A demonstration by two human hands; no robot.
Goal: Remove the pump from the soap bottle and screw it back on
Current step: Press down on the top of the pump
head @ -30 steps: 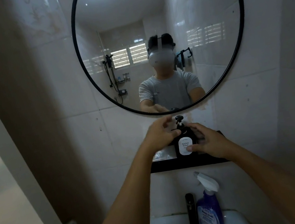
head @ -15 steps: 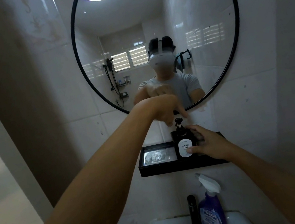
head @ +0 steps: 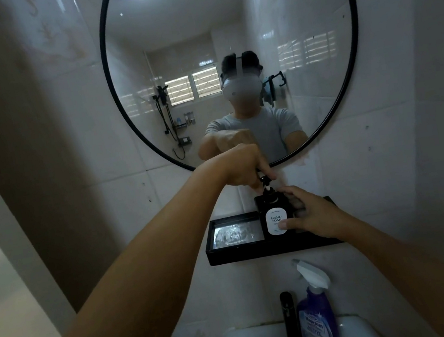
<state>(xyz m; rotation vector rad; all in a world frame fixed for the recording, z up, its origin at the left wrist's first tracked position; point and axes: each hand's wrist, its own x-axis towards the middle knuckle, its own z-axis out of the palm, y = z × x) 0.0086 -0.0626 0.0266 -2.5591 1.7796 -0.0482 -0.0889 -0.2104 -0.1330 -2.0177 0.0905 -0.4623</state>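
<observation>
Left hand (head: 240, 169) has dropped, pinching the pump (head: 264, 181); right hand (head: 312, 213) grips the bottle (head: 273, 212).

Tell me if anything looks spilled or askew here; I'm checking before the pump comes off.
Nothing stands out. The soap bottle stands upright on the black shelf, steadied by the right hand; the left hand pinches the pump. No spill shows.

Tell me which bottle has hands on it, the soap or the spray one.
The black hand soap bottle on the shelf; the purple spray bottle stands untouched below.
</observation>
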